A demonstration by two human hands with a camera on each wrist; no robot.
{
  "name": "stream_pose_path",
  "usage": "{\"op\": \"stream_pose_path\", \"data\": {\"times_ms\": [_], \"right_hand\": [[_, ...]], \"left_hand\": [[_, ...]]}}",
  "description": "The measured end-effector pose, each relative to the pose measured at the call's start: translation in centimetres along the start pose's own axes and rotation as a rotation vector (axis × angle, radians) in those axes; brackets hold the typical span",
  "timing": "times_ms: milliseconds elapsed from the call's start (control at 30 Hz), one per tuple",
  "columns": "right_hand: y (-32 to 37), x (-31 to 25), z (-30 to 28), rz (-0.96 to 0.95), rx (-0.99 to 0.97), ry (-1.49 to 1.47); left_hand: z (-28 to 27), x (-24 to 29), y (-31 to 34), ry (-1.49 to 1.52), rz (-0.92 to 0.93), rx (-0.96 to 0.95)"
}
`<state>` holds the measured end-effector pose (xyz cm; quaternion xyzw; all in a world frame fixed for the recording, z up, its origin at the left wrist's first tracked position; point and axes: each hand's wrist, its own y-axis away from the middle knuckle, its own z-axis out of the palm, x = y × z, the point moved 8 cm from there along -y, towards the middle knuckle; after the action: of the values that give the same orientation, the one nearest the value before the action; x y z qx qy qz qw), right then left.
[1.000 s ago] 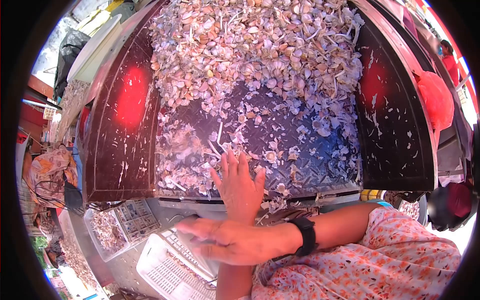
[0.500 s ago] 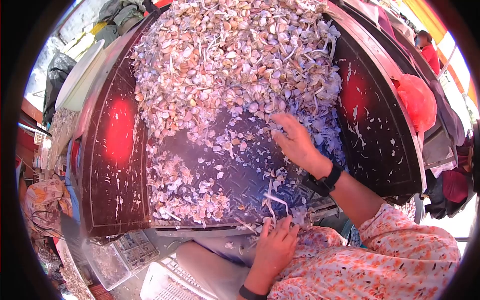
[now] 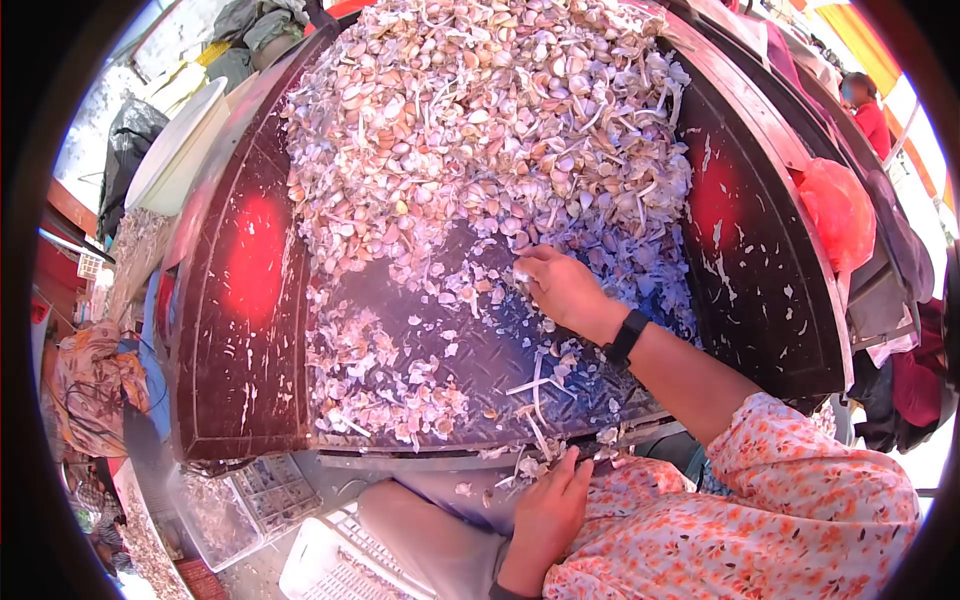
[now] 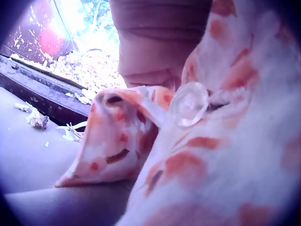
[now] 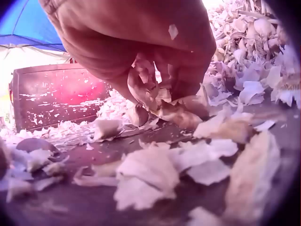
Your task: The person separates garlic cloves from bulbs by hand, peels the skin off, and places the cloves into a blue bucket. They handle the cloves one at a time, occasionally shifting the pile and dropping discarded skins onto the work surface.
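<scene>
A large heap of garlic cloves (image 3: 470, 130) mixed with papery skins covers the far part of a dark metal tray (image 3: 395, 300). Low over the tray floor, my right hand (image 3: 572, 292) has its fingers curled down at the heap's near edge. The right wrist view shows garlic skins (image 5: 145, 87) gathered between those fingers, close to the surface. My left hand (image 3: 552, 508) lies relaxed by the tray's front edge, over the lap, its fingers fairly straight. Dry stalks (image 3: 538, 395) lie just beyond it. Flowered cloth (image 4: 188, 160) hides much of the left wrist view.
Dark side walls (image 3: 245, 330) flank the tray. Loose skins (image 3: 390, 395) litter its near left part. Below the tray sit a white plastic basket (image 3: 340, 560) and a crate (image 3: 270, 495). A red plastic bag (image 3: 838, 215) hangs at right; another person (image 3: 868, 120) is behind it.
My hands, crossed over the front edge a second ago, have parted. The right hand moved up to the heap's edge and its fingers curled inward; the left drew back toward the lap.
</scene>
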<state>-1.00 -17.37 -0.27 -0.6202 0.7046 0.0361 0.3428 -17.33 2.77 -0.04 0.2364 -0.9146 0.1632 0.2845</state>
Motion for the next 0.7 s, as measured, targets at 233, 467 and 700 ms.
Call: {"op": "stream_pose_path", "data": {"times_ms": [233,467,700], "right_hand": [[0.3,-0.9,1.8,0.072,-0.241,-0.064],[3.1,-2.3,4.1,0.538,-0.490,-0.950],[5.3,-9.6,-0.1,0.051,-0.362,-0.940]], "left_hand": [[0.7,-0.6,0.4,-0.015,-0.067,-0.055],[-3.4,-3.0,-0.1,0.004,-0.168,0.254],[-6.7,-8.7,-3.2,0.957,-0.727,0.575]]}}
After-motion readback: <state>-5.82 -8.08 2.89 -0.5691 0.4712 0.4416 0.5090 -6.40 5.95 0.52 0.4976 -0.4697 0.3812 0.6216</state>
